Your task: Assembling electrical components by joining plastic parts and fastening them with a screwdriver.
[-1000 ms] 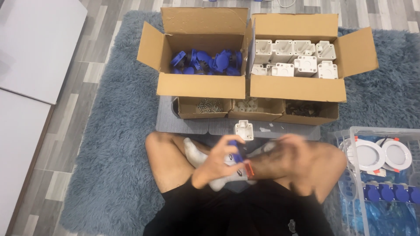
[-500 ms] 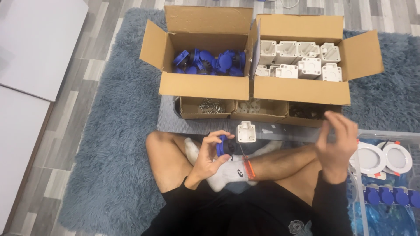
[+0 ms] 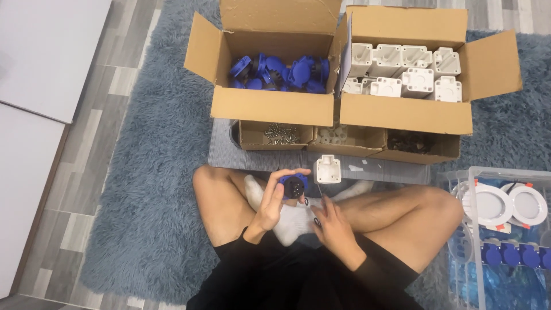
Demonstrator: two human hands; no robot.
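Now right hand [image 3: 332, 225] lowered to lap, fingers loosely curled; left fingers [image 3: 285, 175] still pinching blue socket [image 3: 294, 186].

Bright, even indoor light; soft shadows, sharp focus

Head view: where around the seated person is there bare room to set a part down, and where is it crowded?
Free: the grey mat strip beside the white housing, and the blue rug left of the left knee. Crowded: the cardboard boxes ahead, the clear bin at right, and the lap, where the left hand holds a blue part near the right hand.
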